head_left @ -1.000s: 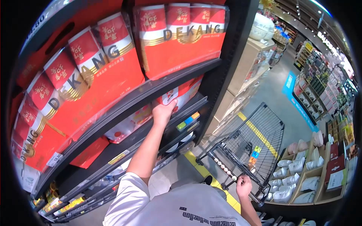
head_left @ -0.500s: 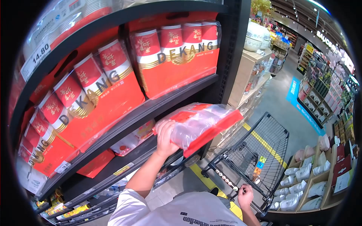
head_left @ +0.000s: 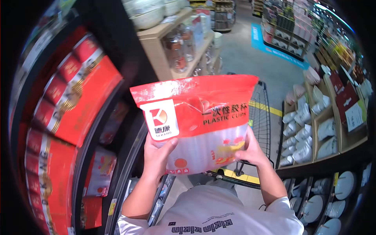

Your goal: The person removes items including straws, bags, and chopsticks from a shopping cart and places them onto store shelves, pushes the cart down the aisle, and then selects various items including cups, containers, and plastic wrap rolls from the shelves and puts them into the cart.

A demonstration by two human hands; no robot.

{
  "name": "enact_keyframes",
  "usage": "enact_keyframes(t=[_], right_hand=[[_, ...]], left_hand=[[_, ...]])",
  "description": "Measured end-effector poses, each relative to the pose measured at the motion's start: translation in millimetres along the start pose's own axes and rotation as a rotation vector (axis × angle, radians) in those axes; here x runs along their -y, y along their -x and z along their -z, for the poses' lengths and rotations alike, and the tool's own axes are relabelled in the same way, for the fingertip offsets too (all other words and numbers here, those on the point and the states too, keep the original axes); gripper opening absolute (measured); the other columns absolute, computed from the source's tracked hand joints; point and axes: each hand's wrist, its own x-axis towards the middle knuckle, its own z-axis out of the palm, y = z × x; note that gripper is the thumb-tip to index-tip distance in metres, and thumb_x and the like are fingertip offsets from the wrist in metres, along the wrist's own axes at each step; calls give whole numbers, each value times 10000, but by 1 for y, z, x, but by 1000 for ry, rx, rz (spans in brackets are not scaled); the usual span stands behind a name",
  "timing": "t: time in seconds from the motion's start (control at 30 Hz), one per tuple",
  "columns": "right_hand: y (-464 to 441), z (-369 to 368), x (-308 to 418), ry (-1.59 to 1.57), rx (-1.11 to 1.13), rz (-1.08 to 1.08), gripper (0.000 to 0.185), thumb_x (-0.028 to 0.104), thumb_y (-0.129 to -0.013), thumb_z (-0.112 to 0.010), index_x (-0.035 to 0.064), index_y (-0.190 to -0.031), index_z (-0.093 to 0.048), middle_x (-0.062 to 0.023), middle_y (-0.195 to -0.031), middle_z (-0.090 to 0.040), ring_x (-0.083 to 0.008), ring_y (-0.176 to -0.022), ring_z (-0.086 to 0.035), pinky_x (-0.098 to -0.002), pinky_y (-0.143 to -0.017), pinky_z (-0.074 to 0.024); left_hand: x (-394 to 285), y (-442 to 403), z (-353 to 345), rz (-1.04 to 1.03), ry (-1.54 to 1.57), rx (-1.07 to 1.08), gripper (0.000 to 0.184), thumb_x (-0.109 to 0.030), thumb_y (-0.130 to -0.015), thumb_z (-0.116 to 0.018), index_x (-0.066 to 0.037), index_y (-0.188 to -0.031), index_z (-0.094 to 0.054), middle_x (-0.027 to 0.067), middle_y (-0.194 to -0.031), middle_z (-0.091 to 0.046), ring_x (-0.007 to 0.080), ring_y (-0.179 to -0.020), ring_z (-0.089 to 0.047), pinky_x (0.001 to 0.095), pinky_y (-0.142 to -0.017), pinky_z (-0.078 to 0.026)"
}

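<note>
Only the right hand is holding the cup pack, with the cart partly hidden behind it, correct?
Not only the right hand: the head view shows the left hand holding the cup pack too. The cart is partly hidden behind it.

The bag (head_left: 196, 117) is between the left hand (head_left: 156, 156) and right hand (head_left: 252, 150), before the cart (head_left: 261, 117); left, a shelf (head_left: 125, 51) (packs (head_left: 96, 100) on it); right, a bin (head_left: 350, 141).

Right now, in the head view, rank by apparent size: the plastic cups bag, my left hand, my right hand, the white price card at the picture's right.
1. Plastic cups bag
2. Left hand and right hand: too alike to rank
3. White price card
</note>
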Motion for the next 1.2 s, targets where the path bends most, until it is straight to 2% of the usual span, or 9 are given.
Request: enact_keyframes(t=[0.07, 0.13, 0.27, 0.37, 0.5, 0.57, 0.7, 1.07, 1.2], right_hand=[[-5, 33, -17, 5, -97, -55, 1002, 145, -733, -855, 32, -1533, -264, -92, -1409, -510, -222, -1302, -505, -386, -1092, -405], [-2, 73, -41, -146, -236, -165, 840, 157, -754, -833, 31, -1449, -377, -104, -1301, -585, -226, -1193, -587, -384, -1019, -473], [-7, 152, -58, -251, -564, -400, 712, 69, -784, -781, 19, -1402, -430, -125, -1245, -625, -212, -1071, -646, -361, -942, -529], [-37, 200, -90, -29, -745, -299, 632, 118, -771, -791, 4, -1316, -492, -145, -1217, -636, -234, -1064, -651, -369, -939, -522], [-83, 243, -161, 661, -881, -407, 767, 246, -690, -831, -40, -1301, -468, -193, -1152, -668, -292, -1047, -665, -375, -949, -502], [-101, 253, -212, 701, -869, -469, 759, 247, -682, -835, -37, -1295, -489, -192, -1135, -675, -301, -1049, -666, -385, -963, -499], [-125, 255, -327, 579, -803, -362, 705, 240, -704, -829, -22, -1278, -515, -178, -1140, -674, -302, -1055, -664, -395, -955, -506], [-66, 299, -490, 121, -686, -857, 606, 155, -811, -798, 0, -1314, -496, -131, -1163, -632, -233, -1053, -629, -372, -920, -514], [-66, 301, -485, 829, -463, -1047, 784, 424, -878, -698, -3, -1463, -396, -245, -1342, -574, -382, -1296, -510, -500, -1106, -362]], left_hand=[[17, -24, -22, 199, 89, 109, 563, -63, -874, -725, -21, -1373, -467, 90, -1276, -623, 176, -1164, -603, 324, -1007, -470], [59, -50, -35, 184, 150, 306, 614, -105, -915, -699, 0, -1445, -407, 131, -1354, -573, 218, -1261, -538, 362, -1074, -416], [130, -53, -53, -31, -507, 88, 663, -108, -899, -712, 37, -1457, -383, 215, -1368, -539, 304, -1246, -550, 391, -1059, -430], [183, -20, -36, -28, -748, 212, 519, -109, -861, -723, 28, -1318, -520, 215, -1246, -602, 327, -1149, -604, 403, -978, -483], [228, 25, -18, -94, -988, 302, 346, -76, -797, -710, -15, -1130, -637, 167, -1084, -670, 322, -977, -652, 404, -823, -523], [240, 31, -15, -262, -1121, 370, 281, -67, -774, -698, -38, -1052, -671, 135, -1008, -695, 310, -890, -667, 410, -759, -526], [249, 28, -27, -229, -1212, 244, 220, -46, -729, -659, -71, -943, -702, 90, -865, -696, 275, -754, -670, 392, -678, -519], [257, 20, -19, -334, -1211, 299, 235, -46, -616, -591, -77, -825, -694, 39, -748, -665, 211, -613, -625, 330, -589, -445], [259, 24, -15, -342, -1188, 331, 274, -105, -617, -627, -95, -876, -717, 21, -783, -670, 199, -652, -630, 321, -622, -443]])
